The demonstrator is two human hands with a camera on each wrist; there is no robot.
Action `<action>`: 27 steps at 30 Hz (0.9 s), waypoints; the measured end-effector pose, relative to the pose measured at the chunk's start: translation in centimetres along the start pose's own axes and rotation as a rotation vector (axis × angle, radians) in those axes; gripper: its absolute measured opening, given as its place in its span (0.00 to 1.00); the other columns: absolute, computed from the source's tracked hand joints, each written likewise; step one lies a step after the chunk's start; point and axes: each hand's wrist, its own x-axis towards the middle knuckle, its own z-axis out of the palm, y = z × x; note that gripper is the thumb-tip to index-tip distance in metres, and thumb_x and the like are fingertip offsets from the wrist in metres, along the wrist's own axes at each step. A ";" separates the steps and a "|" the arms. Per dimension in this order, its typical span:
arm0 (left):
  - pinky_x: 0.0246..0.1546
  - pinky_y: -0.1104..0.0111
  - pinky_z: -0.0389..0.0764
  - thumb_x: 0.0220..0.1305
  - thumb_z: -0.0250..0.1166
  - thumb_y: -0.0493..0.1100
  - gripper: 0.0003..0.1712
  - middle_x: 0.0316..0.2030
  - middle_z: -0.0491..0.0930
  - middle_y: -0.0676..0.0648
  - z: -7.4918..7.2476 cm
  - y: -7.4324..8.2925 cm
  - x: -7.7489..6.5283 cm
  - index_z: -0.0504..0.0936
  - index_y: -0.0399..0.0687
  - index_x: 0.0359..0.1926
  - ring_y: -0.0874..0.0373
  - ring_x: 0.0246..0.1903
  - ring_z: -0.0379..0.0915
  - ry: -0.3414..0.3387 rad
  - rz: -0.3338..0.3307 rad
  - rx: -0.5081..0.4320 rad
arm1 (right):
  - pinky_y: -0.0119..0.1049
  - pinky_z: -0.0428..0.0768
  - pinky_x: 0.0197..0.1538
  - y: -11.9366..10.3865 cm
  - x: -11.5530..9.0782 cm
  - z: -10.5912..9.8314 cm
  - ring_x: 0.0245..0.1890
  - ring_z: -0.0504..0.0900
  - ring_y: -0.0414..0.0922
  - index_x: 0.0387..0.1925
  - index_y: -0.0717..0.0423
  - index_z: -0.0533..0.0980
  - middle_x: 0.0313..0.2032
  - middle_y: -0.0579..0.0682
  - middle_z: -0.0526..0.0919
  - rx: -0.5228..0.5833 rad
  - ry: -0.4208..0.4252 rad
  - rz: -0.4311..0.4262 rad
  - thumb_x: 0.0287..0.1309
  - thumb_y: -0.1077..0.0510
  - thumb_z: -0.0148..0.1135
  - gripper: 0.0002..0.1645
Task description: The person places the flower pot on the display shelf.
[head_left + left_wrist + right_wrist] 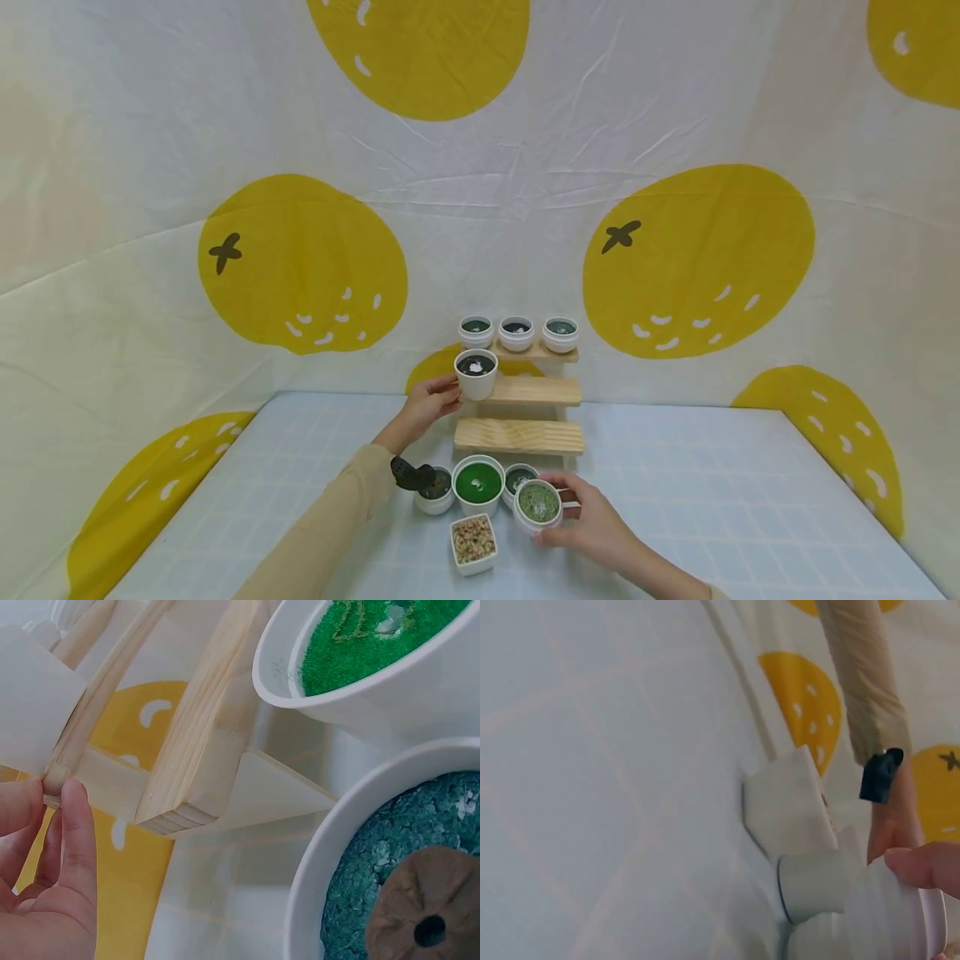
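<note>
My left hand (429,408) is at the left end of a tiered wooden stand. In the left wrist view its thumb and fingers (76,832) pinch the end of the middle plank (79,739). A white cup (476,379) with dark contents stands on that plank, right by the fingers. Lower right, my right hand (588,521) grips a round white pot (538,505) with speckled light green contents by its side. The right wrist view shows the thumb on the pot's ribbed wall (889,911). The pot partly covers another white pot (520,478) behind it.
Three small white pots (516,333) line the top plank. In front of the stand are a white cup with green contents (478,485), a pot with a brown piece (435,492) and a square dish of grainy bits (474,542). A patterned cloth hangs behind.
</note>
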 end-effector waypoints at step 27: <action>0.51 0.64 0.82 0.65 0.58 0.32 0.25 0.57 0.75 0.31 -0.9 0.0 0.8 0.70 0.31 0.63 0.59 0.41 0.81 -0.061 -0.013 0.050 | 0.44 0.83 0.52 -3.3 3.6 -3.2 0.48 0.79 0.48 0.59 0.62 0.69 0.54 0.59 0.77 -0.038 0.075 0.018 0.41 0.61 0.76 0.41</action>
